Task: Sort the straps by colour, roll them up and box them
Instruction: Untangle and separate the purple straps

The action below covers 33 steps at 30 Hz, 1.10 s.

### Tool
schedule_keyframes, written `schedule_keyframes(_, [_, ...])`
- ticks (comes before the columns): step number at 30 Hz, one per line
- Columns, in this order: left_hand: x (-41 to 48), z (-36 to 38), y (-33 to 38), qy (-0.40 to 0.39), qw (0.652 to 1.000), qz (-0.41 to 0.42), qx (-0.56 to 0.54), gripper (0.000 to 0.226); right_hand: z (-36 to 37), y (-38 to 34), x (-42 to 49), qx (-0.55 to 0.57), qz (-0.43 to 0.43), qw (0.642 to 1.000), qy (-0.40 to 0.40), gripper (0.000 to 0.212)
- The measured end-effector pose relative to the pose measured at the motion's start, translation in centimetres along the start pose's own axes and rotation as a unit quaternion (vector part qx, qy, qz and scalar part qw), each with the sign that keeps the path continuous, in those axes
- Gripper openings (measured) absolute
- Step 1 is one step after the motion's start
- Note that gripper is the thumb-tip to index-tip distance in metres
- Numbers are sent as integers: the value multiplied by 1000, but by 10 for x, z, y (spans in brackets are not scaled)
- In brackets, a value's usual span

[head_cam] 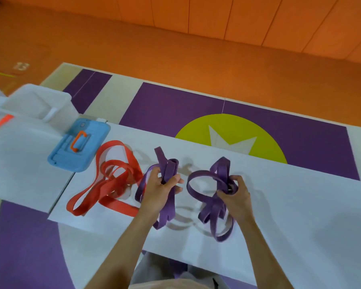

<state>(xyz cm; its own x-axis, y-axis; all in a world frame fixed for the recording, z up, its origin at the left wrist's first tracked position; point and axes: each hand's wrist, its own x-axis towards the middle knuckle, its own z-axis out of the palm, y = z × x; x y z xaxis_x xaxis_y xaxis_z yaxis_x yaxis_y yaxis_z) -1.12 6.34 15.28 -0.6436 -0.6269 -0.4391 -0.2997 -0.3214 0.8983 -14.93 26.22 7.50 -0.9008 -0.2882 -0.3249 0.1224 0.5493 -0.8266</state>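
Purple and folded, one strap bundle [166,167] sits in the grip of your left hand [158,192] above the white table [300,205], and your right hand [237,197] grips a looped purple bundle [213,205]. Red straps [121,206] lie loose on the table beside your left hand. The clear box [40,105] at far left is blurred.

The white worktop [279,205] carries tangled red straps [113,184] near its left end, a blue lid [79,144] just beyond them, and a clear box [40,103] at the far-left corner.

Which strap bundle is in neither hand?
The red strap bundle, lying loose beside the blue lid; the left hand grips one purple bundle, the right hand the other.
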Motion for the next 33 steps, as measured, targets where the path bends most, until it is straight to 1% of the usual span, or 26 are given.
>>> schedule_keyframes(1, [-3, 8, -3, 16, 1000, 5, -12, 16, -13, -9, 2, 21, -13, 1000, -1, 45])
schedule_keyframes(3, [-10, 20, -4, 44, 999, 23, -15, 14, -35, -31, 4, 51, -49, 997, -29, 44])
schedule_keyframes(6, [-18, 31, 1, 72, 996, 44, -24, 17, -58, -65, 4, 89, -101, 985, -108, 43])
schedule_keyframes(8, [-28, 33, 12, 93, 995, 30, -33, 17, -62, -88, 0, 106, -127, 974, -152, 42])
schedule_keyframes(9, [-35, 33, 19, 98, 994, 6, -46, 22, -61, -98, -3, 119, -134, 969, -169, 42])
schedule_keyframes(10, [-42, 33, 25, 93, 993, -19, -71, 32, -58, -109, -5, 130, -137, 964, -186, 42])
schedule_keyframes(12, [-55, 28, 36, 58, 985, -62, -148, 56, -46, -127, -9, 147, -127, 956, -218, 40])
schedule_keyframes(13, [-63, 23, 41, 40, 982, -66, -174, 66, -37, -137, -12, 151, -121, 953, -233, 38])
schedule_keyframes(14, [-70, 17, 43, 18, 980, -51, -193, 72, -27, -147, -17, 150, -118, 950, -248, 37])
schedule_keyframes(15, [-74, 10, 43, 8, 982, -29, -188, 76, -16, -156, -21, 145, -118, 947, -262, 36])
schedule_keyframes(16, [-84, 3, 47, 5, 982, -11, -190, 79, -4, -165, -26, 136, -120, 944, -275, 35])
schedule_keyframes(17, [-91, -5, 48, 19, 984, -7, -176, 81, 8, -173, -32, 127, -125, 942, -286, 34])
schedule_keyframes(19, [-105, -19, 51, 37, 983, 23, -177, 74, 33, -189, -46, 97, -156, 934, -306, 32])
schedule_keyframes(21, [-113, -35, 50, 60, 980, 62, -179, 58, 57, -205, -62, 51, -211, 923, -316, 33])
schedule_keyframes(23, [-117, -54, 50, 102, 973, 99, -183, 39, 78, -222, -77, 6, -267, 911, -314, 37])
schedule_keyframes(25, [-119, -77, 50, 130, 969, 108, -181, 28, 99, -240, -94, -33, -299, 905, -301, 39])
schedule_keyframes(26, [-121, -91, 54, 140, 966, 115, -184, 28, 110, -250, -103, -46, -309, 903, -296, 39])
schedule_keyframes(28, [-124, -123, 60, 146, 963, 133, -186, 34, 134, -268, -124, -43, -323, 900, -291, 39])
schedule_keyframes(30, [-128, -160, 65, 157, 960, 142, -183, 35, 163, -286, -145, -11, -326, 899, -291, 40])
schedule_keyframes(33, [-135, -222, 76, 167, 954, 159, -192, 31, 210, -314, -178, 26, -323, 901, -290, 41])
